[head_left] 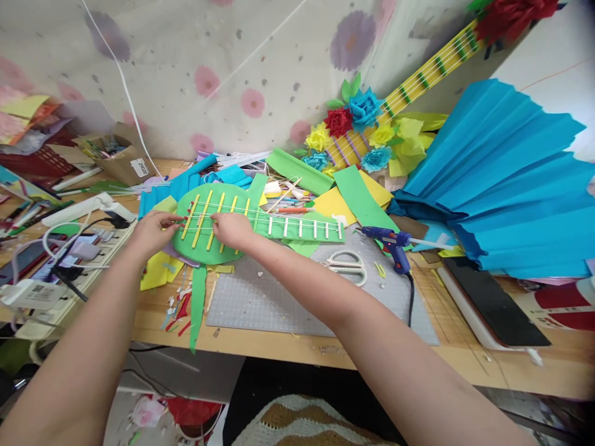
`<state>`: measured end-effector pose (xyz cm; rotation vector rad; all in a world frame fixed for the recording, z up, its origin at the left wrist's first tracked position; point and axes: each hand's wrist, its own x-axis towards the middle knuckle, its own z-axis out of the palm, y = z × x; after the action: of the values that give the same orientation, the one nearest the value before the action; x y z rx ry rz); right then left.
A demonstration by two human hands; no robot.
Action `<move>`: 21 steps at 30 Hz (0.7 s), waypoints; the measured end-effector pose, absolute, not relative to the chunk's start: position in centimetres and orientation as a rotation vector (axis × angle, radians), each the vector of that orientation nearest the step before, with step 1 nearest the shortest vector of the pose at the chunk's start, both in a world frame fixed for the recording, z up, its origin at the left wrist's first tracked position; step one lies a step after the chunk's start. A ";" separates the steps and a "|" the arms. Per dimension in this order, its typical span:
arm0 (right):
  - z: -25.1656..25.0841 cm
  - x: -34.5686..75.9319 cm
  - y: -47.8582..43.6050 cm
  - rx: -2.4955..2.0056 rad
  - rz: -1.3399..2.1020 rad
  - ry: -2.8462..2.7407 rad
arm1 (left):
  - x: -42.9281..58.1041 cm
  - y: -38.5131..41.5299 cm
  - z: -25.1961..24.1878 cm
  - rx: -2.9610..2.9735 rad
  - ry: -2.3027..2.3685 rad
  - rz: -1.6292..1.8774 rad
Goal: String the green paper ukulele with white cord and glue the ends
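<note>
A green paper guitar (188, 197) lies flat on the table, with yellow strips across its round body and short white strips along its neck. Thin white strings run lengthwise over it. My left hand (158, 232) is at the body's left edge, fingertips pinched together where a string ends near small red bits. My right hand (231, 231) rests over the middle of the body with its fingers curled in; what they grip is hidden. A long green paper strip (198, 303) hangs from below the body over the table edge.
A grey cutting mat (274, 303) holds white-handled scissors (346, 267) and a blue glue gun (394, 243) with a cable. A power strip (93, 266) with chargers stands left. Behind are a yellow flowered paper guitar (409, 87) and blue pleated paper (502, 186).
</note>
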<state>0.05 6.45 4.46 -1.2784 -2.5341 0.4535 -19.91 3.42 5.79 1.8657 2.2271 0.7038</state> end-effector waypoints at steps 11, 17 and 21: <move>4.3 2.1 6.1 -1.243 0.546 -2.508 | -20.1 3.6 4.8 1.659 2.227 0.861; 4.3 5.0 5.9 -1.222 0.598 -2.474 | -17.0 2.9 5.4 1.916 2.394 0.887; 4.3 6.8 6.0 -1.235 0.570 -2.462 | -15.8 3.4 5.7 1.865 2.497 0.547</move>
<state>6.82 5.97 4.31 -1.2347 -2.4617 0.5700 -15.77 3.42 5.71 1.8649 2.4968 0.5470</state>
